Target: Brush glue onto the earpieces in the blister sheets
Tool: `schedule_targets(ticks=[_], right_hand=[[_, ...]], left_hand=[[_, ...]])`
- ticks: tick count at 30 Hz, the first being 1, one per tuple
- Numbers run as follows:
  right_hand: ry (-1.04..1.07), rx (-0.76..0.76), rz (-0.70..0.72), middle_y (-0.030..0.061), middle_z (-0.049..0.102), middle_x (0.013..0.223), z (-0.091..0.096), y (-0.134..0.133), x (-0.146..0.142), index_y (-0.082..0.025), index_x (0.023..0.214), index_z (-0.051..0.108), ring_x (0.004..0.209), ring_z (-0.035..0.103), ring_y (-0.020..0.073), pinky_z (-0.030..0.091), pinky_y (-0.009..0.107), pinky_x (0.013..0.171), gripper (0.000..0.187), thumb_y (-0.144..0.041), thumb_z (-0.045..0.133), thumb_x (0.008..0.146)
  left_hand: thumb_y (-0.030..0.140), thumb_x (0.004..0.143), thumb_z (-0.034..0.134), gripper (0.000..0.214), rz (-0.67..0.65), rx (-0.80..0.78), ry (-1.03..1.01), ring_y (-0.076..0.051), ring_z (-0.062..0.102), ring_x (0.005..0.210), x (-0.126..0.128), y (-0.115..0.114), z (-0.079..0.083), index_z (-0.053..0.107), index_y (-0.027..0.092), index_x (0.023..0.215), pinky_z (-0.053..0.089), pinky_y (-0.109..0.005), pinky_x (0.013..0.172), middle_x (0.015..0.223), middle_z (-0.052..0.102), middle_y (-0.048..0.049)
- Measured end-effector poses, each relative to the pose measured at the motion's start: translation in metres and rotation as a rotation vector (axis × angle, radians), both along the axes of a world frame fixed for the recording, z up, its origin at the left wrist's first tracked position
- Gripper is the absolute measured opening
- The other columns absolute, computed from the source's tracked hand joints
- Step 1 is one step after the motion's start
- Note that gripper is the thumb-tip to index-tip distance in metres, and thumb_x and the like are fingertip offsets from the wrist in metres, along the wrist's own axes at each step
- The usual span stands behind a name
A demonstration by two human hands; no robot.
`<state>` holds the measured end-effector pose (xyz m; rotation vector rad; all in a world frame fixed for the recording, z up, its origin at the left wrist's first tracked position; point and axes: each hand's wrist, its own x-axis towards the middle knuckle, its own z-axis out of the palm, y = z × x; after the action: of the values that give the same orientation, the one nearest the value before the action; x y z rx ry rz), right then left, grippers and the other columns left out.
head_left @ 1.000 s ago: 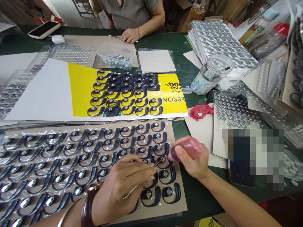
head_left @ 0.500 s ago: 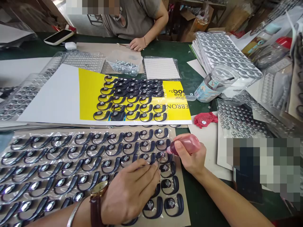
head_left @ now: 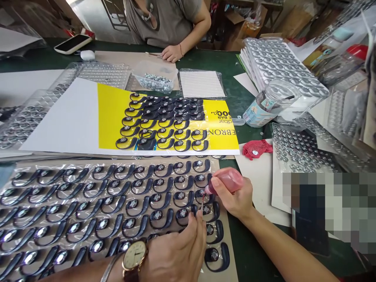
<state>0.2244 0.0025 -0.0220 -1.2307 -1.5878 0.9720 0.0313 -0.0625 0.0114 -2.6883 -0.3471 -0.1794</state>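
Observation:
My right hand (head_left: 237, 199) is closed around a small squeeze bottle of pink-red liquid (head_left: 227, 181). The bottle's nozzle points left, close to the tip of a thin pointed tool (head_left: 202, 201). That tool is pinched in the fingers of my left hand (head_left: 179, 243); whether it is tweezers or a stick I cannot make out. Both tips meet over a dark hook-shaped piece with a shiny round stud (head_left: 201, 192), near the right edge of a brown sheet (head_left: 230, 239). Rows of similar hook pieces under clear film cover the sheet, and my left palm hides some of them.
Beyond lies a yellow and white card (head_left: 73, 117) bearing more hook pieces. A plastic tub of small metal parts (head_left: 155, 80), a clear jar (head_left: 261, 105) and a red cloth (head_left: 257, 149) stand or lie around. Across the table, a person's hand (head_left: 172, 53) rests near a thin stick.
My left hand has shifted down and right, uncovering more hook pieces, and the tool stands more upright. The bottle has moved slightly left and stays near the same stud.

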Motion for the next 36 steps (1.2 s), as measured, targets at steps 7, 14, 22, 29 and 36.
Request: schedule_targets(ticks=[7,14,22,29,36], right_hand=[[-0.046,0.053,-0.054,0.0003,0.067,0.065,-0.0057,0.0000,0.0005,-0.020,0.085,0.062,0.054,0.067,0.0172,0.056,0.026,0.052,0.006,-0.025,0.064,0.083],[-0.048,0.016,-0.094,0.0021,0.066,0.065,-0.0070,-0.0005,0.0016,-0.019,0.087,0.063,0.056,0.066,0.0180,0.057,0.028,0.054,0.010,-0.029,0.064,0.083],[0.002,0.030,-0.150,0.0025,0.068,0.071,-0.0038,-0.0011,0.0020,-0.020,0.083,0.064,0.059,0.068,0.0182,0.057,0.027,0.055,0.007,-0.026,0.065,0.082],[-0.009,-0.007,-0.121,0.0015,0.067,0.066,-0.0105,-0.0009,0.0013,-0.020,0.086,0.063,0.056,0.067,0.0188,0.055,0.029,0.053,0.008,-0.027,0.065,0.082],[-0.135,0.065,-0.145,0.0011,0.067,0.064,-0.0012,0.0015,0.0022,-0.019,0.081,0.063,0.056,0.065,0.0168,0.053,0.029,0.058,0.011,-0.030,0.062,0.085]], left_hand=[[0.026,0.079,0.048,0.040,-0.009,-0.049,-0.058,-0.031,0.063,0.100,-0.0023,0.0029,0.0015,0.062,-0.002,0.105,0.053,-0.038,0.087,0.107,0.065,-0.0214],[0.019,0.081,0.053,0.034,0.038,-0.117,-0.100,-0.030,0.062,0.103,-0.0037,0.0001,-0.0001,0.060,-0.002,0.107,0.047,-0.042,0.096,0.109,0.064,-0.0222],[0.017,0.082,0.045,0.035,0.018,-0.140,-0.151,-0.030,0.063,0.102,-0.0053,0.0029,-0.0002,0.061,-0.003,0.106,0.052,-0.037,0.088,0.107,0.065,-0.0218],[0.010,0.081,0.039,0.037,0.032,-0.141,-0.153,-0.030,0.062,0.103,-0.0065,0.0028,0.0005,0.061,-0.003,0.107,0.050,-0.037,0.090,0.107,0.065,-0.0218],[0.003,0.085,0.027,0.042,0.092,-0.270,-0.297,-0.026,0.062,0.103,-0.0086,0.0057,-0.0024,0.061,-0.001,0.108,0.046,-0.036,0.093,0.108,0.065,-0.0203]])
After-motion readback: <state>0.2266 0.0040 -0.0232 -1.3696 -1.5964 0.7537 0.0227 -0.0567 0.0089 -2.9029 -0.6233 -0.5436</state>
